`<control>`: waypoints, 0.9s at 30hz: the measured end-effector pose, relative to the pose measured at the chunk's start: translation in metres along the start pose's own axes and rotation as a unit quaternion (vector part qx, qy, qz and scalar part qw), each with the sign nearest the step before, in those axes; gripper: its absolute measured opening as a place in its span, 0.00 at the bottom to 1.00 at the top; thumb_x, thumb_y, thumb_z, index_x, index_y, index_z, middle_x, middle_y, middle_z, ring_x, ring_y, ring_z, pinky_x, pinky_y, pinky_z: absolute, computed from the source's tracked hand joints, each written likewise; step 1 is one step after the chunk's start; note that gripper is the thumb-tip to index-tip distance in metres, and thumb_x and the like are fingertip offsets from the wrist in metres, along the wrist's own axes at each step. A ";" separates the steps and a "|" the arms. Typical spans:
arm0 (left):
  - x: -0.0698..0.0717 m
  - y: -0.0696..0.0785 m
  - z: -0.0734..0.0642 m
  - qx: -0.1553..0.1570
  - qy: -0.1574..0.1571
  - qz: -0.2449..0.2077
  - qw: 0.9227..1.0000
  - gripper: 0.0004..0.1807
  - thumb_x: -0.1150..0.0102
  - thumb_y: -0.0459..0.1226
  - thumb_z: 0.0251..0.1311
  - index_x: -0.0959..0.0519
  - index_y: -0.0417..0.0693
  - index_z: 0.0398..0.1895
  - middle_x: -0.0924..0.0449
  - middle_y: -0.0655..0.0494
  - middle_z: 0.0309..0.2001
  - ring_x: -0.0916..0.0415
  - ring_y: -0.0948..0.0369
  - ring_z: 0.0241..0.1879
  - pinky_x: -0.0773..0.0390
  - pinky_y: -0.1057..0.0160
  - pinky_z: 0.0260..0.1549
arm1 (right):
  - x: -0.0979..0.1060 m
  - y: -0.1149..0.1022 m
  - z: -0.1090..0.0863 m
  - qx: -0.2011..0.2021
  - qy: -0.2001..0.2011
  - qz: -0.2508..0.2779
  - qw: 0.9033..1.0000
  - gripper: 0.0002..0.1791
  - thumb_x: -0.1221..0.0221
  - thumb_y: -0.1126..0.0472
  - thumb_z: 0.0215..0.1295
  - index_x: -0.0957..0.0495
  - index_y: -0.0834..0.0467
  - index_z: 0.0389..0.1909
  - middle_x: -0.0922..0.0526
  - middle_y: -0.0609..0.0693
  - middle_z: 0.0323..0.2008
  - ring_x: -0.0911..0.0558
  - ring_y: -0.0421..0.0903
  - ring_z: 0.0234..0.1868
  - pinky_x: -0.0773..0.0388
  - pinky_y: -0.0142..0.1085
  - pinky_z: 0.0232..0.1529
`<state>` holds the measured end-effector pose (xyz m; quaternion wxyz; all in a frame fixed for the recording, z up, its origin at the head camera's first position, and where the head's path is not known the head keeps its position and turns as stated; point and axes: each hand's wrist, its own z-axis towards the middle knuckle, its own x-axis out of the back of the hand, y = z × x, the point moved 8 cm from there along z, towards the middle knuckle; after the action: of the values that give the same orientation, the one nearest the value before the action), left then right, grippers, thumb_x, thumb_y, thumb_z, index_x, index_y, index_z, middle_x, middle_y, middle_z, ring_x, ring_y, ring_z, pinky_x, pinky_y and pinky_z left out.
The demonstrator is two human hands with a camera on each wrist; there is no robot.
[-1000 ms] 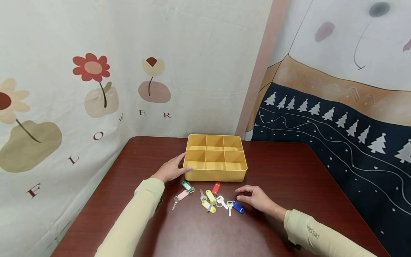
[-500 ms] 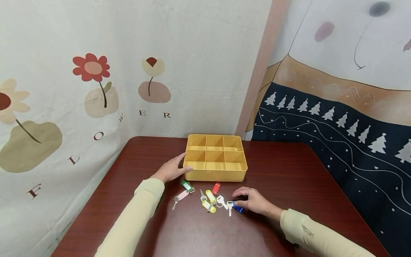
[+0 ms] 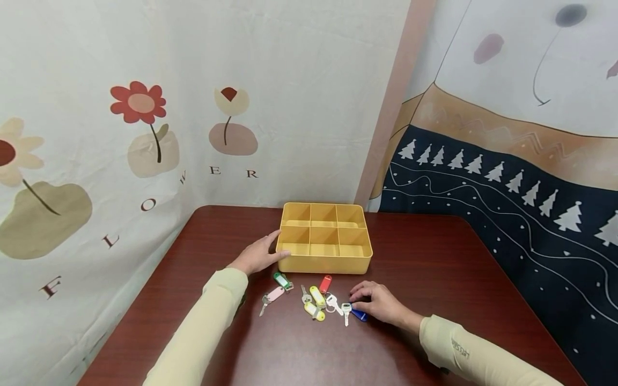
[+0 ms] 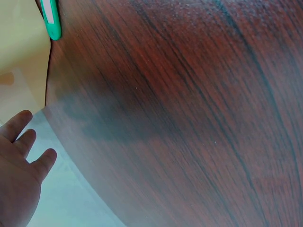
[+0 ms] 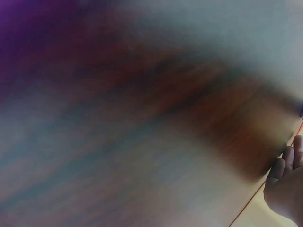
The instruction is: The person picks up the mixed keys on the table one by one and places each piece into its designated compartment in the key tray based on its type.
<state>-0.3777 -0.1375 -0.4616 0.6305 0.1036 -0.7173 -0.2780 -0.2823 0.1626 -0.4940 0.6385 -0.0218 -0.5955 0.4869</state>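
My left hand [image 3: 254, 256] rests against the left side of a yellow compartment box [image 3: 325, 264], fingers extended and thumb over its front left rim. In the left wrist view, the spread fingers [image 4: 42, 163] show beside the box. My right hand [image 3: 381, 303] has thumb and curled fingers at a blue key tag [image 3: 359, 315], pinching its upper end, which they partly hide. Its silver key [image 3: 346, 313] lies flat to the left. Left of that lie a ring of silver keys [image 3: 332, 303], a red tag [image 3: 325, 284] and two yellow tags [image 3: 317, 296].
The box has two rows of compartments. A green tag [image 3: 281, 280] and a pink tag [image 3: 276, 294] with a key lie in front of its left corner. The dark red wooden table [image 3: 289, 354] meets printed curtains at the back and sides.
My right hand has moved a little left and down, its thumb now over the blue key tag. The left hand has stayed at the box.
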 end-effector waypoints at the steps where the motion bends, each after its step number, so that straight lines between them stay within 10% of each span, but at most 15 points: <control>1: 0.000 0.000 0.000 0.000 0.000 0.000 1.000 0.50 0.45 0.64 0.63 0.50 0.50 0.80 0.41 0.40 0.74 0.43 0.44 0.72 0.41 0.42 0.67 | 0.000 0.000 0.000 0.000 0.000 -0.003 1.000 0.03 0.30 0.61 0.58 0.11 0.51 0.33 0.15 0.44 0.41 0.19 0.44 0.45 0.24 0.40 0.48; 27: 0.002 0.003 -0.001 -0.001 -0.005 -0.001 1.000 0.50 0.44 0.64 0.63 0.50 0.50 0.80 0.42 0.40 0.74 0.44 0.44 0.72 0.41 0.41 0.67 | 0.014 0.006 0.004 -0.074 0.054 0.026 0.996 0.04 0.31 0.61 0.61 0.12 0.58 0.30 0.14 0.49 0.40 0.17 0.46 0.45 0.23 0.39 0.50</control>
<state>-0.3766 -0.1362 -0.4587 0.6270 0.1024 -0.7199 -0.2796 -0.2912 0.1722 -0.4862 0.6531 -0.1104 -0.5939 0.4567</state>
